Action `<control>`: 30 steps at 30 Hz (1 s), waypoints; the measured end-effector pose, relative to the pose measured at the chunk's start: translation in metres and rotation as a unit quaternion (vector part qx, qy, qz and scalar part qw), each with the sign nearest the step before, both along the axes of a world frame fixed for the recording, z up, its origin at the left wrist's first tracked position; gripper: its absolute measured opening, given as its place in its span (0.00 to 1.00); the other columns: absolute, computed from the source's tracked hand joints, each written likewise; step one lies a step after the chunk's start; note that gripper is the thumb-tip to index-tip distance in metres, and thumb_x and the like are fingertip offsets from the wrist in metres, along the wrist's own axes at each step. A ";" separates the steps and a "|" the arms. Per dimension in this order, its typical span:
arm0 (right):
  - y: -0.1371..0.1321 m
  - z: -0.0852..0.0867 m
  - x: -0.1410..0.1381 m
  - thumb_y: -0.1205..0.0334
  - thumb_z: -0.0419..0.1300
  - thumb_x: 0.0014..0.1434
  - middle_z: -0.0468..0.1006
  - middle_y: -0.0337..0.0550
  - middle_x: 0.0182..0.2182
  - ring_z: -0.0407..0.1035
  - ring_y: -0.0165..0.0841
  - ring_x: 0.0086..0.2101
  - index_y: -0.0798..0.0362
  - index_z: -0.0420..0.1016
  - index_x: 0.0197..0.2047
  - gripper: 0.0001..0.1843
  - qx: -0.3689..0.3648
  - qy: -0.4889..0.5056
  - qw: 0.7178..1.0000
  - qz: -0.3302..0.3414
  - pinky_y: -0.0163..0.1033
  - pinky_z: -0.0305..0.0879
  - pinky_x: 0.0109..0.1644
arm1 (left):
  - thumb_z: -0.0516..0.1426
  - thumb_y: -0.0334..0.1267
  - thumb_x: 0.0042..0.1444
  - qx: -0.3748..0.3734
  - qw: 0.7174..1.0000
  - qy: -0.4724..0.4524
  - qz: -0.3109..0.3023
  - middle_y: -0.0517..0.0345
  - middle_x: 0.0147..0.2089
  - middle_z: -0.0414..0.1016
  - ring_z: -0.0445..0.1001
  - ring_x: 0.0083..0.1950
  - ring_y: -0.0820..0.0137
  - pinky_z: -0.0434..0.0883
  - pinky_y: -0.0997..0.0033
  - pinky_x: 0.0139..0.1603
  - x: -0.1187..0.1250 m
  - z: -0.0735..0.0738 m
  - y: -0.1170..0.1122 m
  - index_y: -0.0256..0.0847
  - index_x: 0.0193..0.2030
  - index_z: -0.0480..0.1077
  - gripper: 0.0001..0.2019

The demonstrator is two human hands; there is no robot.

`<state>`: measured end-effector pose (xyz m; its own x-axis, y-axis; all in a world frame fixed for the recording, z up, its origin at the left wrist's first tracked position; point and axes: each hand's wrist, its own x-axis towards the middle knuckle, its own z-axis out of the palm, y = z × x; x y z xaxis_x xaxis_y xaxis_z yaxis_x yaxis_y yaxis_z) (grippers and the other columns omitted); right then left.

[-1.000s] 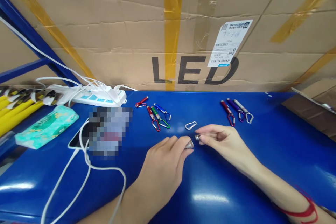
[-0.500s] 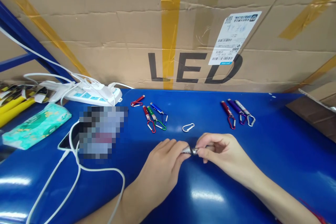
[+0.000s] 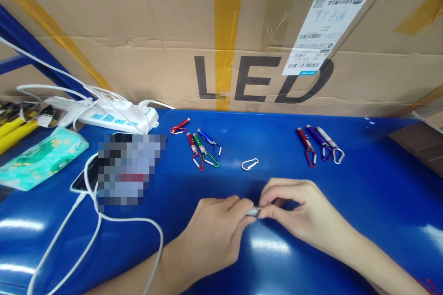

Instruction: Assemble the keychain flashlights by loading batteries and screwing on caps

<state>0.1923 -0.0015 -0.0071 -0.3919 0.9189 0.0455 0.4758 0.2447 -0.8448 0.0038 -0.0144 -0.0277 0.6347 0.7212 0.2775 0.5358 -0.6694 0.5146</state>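
Silver tube: near middle, over blue table | left hand grasps its body, seemingly steadying it | right hand pinches its exposed end, apparently for finer control | silver clip lies just beyond, likely for easy reach

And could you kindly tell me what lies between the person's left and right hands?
The head view shows a small silver tube bridging that gap: its end sticks out of the left hand, and the right hand pinches at its tip.
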 end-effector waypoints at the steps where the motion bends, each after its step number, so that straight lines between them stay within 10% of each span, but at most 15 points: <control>1: 0.000 -0.001 0.000 0.64 0.62 0.52 0.74 0.40 0.23 0.67 0.26 0.23 0.54 0.74 0.22 0.09 -0.001 0.002 1.000 0.001 0.26 0.59 0.20 | 0.43 0.30 0.63 0.007 1.000 0.003 0.000 0.63 0.25 0.66 0.64 0.22 0.74 0.57 0.74 0.23 0.001 -0.001 0.000 0.39 0.33 0.63 0.11; 12: 0.001 -0.006 -0.005 0.54 0.72 0.37 0.67 0.34 0.13 0.61 0.22 0.15 0.57 0.69 0.17 0.18 -0.358 0.171 0.918 -0.027 0.27 0.59 0.18 | 0.42 0.27 0.62 0.111 0.993 0.033 0.008 0.61 0.24 0.64 0.62 0.23 0.71 0.59 0.71 0.24 0.001 0.001 0.002 0.39 0.31 0.65 0.14; 20: 0.003 -0.005 -0.004 0.51 0.72 0.35 0.65 0.32 0.10 0.58 0.21 0.13 0.56 0.68 0.16 0.20 -0.385 0.209 0.898 -0.028 0.26 0.60 0.17 | 0.42 0.31 0.66 0.038 0.999 -0.036 -0.002 0.58 0.30 0.71 0.66 0.30 0.70 0.67 0.70 0.35 -0.001 0.006 0.003 0.38 0.43 0.66 0.12; 24: 0.003 -0.005 -0.005 0.48 0.70 0.38 0.66 0.34 0.11 0.60 0.23 0.14 0.56 0.68 0.16 0.21 -0.320 0.157 0.933 -0.047 0.28 0.61 0.17 | 0.43 0.30 0.65 0.008 0.998 -0.056 0.011 0.59 0.28 0.69 0.64 0.28 0.70 0.64 0.72 0.30 -0.001 0.007 0.004 0.38 0.44 0.66 0.11; 30: -0.004 -0.005 -0.003 0.58 0.68 0.47 0.74 0.40 0.24 0.65 0.25 0.20 0.52 0.78 0.30 0.08 0.113 0.071 0.988 -0.081 0.30 0.66 0.22 | 0.45 0.29 0.63 -0.064 0.994 -0.070 0.054 0.60 0.31 0.68 0.66 0.31 0.71 0.64 0.73 0.32 -0.001 0.009 0.004 0.40 0.43 0.66 0.10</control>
